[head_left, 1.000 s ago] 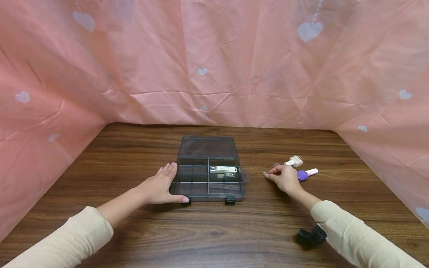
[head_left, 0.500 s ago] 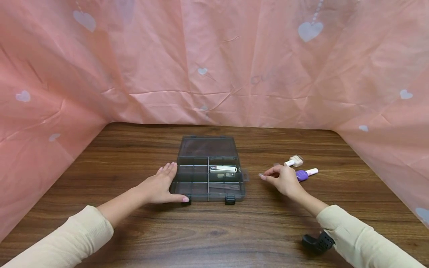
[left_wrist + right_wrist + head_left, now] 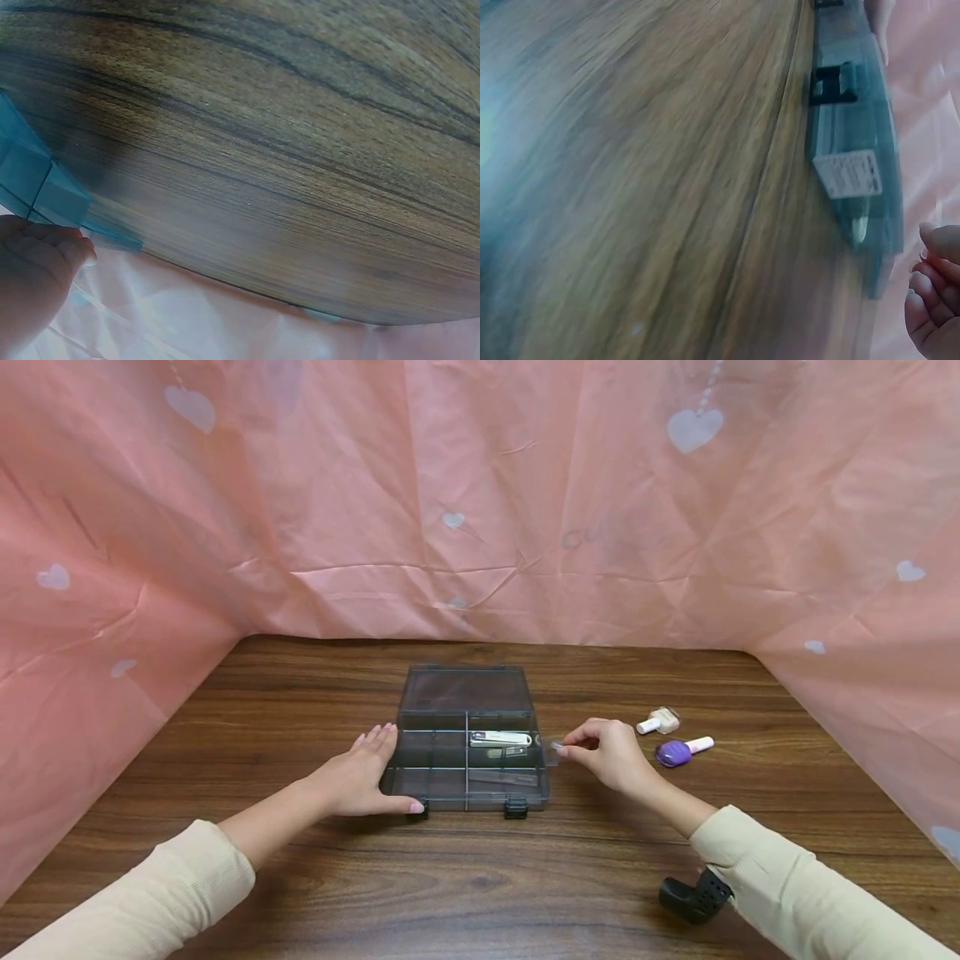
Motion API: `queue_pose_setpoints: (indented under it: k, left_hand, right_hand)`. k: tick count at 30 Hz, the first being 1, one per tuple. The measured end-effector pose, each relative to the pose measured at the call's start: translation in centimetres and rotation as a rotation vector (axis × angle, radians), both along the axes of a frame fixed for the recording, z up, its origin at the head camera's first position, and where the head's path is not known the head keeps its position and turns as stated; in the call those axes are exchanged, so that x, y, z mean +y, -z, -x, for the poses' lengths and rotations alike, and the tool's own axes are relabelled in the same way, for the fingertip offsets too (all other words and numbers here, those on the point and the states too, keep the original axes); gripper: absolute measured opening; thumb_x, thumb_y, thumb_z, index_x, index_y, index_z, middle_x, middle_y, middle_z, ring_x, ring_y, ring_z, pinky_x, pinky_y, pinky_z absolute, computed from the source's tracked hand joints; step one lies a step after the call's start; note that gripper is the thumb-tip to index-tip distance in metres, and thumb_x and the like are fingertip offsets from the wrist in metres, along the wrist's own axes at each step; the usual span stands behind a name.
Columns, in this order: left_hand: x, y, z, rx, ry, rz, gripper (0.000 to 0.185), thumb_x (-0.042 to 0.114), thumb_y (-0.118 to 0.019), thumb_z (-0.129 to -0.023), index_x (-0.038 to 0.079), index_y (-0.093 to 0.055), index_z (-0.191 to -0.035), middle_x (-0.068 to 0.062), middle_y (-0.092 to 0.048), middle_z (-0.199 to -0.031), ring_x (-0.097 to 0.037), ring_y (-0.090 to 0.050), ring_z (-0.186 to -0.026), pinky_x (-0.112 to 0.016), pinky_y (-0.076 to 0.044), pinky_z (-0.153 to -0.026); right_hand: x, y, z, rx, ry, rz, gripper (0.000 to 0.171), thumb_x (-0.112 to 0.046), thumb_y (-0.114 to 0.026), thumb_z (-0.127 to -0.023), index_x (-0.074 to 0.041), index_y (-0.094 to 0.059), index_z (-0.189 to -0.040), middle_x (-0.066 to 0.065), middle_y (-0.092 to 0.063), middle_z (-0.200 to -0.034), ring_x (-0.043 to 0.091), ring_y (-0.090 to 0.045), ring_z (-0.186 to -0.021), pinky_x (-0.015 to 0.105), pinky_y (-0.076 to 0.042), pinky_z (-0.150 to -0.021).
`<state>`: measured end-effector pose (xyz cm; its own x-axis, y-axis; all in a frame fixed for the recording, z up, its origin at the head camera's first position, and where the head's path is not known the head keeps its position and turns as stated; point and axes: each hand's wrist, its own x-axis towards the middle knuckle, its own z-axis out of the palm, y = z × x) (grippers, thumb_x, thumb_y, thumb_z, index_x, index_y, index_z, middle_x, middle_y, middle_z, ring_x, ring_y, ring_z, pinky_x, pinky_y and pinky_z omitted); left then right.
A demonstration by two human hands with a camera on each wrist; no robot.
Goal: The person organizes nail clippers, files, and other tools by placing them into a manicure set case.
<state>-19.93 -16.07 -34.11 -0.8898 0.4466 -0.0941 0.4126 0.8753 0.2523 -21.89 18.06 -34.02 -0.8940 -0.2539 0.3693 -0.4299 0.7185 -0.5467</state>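
Leftward displacement of the right hand (image 3: 611, 756) is noted since the earlier head frames: a small clear item (image 3: 557, 746) is pinched between its thumb and fingertips and is now held just beside the right wall of the open compartment case (image 3: 431, 781). By this travel, the purple bottle (image 3: 672, 754) is fully uncovered. The left hand (image 3: 366, 777) is spread along the case's left side, thumb at the front edge; its position is unchanged. Loss of the item is judged possible if the pinch is loosened early or if the fingertips are caught on the right wall. Skewing of the case may be caused by a push there without the left hand's support. Open room on the surface (image 3: 480, 877) is provided before the case and between it and the purple bottle; rearward movement is bounded by the laid-back lid (image 3: 468, 691).
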Motion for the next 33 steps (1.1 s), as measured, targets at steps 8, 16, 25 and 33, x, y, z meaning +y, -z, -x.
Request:
queue_pose_setpoints:
  k: [8, 16, 25, 33]
  left_hand:
    - [0.0, -0.1, 0.0, -0.003, -0.002, -0.004, 0.114, 0.065, -0.063, -0.074, -0.012, -0.016, -0.143, -0.031, -0.017, -0.149, -0.04, -0.017, -0.141, -0.049, -0.019, -0.115]
    - [0.0, -0.1, 0.0, 0.005, 0.005, -0.003, 0.113, 0.064, -0.063, -0.074, -0.014, -0.017, -0.142, -0.032, -0.018, -0.148, -0.041, -0.018, -0.14, -0.05, -0.019, -0.115]
    - [-0.1, -0.1, -0.1, 0.001, 0.002, 0.007, 0.114, 0.065, -0.062, -0.074, -0.013, -0.016, -0.142, -0.031, -0.017, -0.149, -0.041, -0.017, -0.141, -0.05, -0.019, -0.115]
    - [-0.2, -0.1, -0.2, -0.008, -0.008, -0.001, 0.114, 0.066, -0.062, -0.074, -0.013, -0.016, -0.143, -0.032, -0.017, -0.149, -0.041, -0.017, -0.141, -0.051, -0.018, -0.115]
  right_hand:
    - [-2.4, -1.1, 0.1, -0.018, -0.063, 0.03, 0.006, -0.008, -0.073, -0.077, -0.002, -0.072, -0.077, 0.006, -0.067, -0.073, 0.005, -0.051, -0.062, 0.017, -0.042, -0.054]
    - [-5.0, -1.6, 0.2, -0.073, -0.099, 0.058, 0.006, -0.007, -0.072, -0.078, -0.001, -0.073, -0.078, 0.007, -0.067, -0.075, 0.006, -0.051, -0.063, 0.017, -0.043, -0.055]
    - [-8.3, -2.1, 0.4, -0.074, -0.167, 0.086, 0.006, -0.007, -0.073, -0.077, -0.002, -0.073, -0.078, 0.007, -0.065, -0.075, 0.008, -0.051, -0.063, 0.016, -0.042, -0.056]
    - [-10.6, -2.0, 0.8, -0.09, -0.202, 0.103, 0.008, -0.011, -0.073, -0.078, -0.002, -0.073, -0.078, 0.007, -0.066, -0.077, 0.007, -0.05, -0.063, 0.016, -0.042, -0.055]
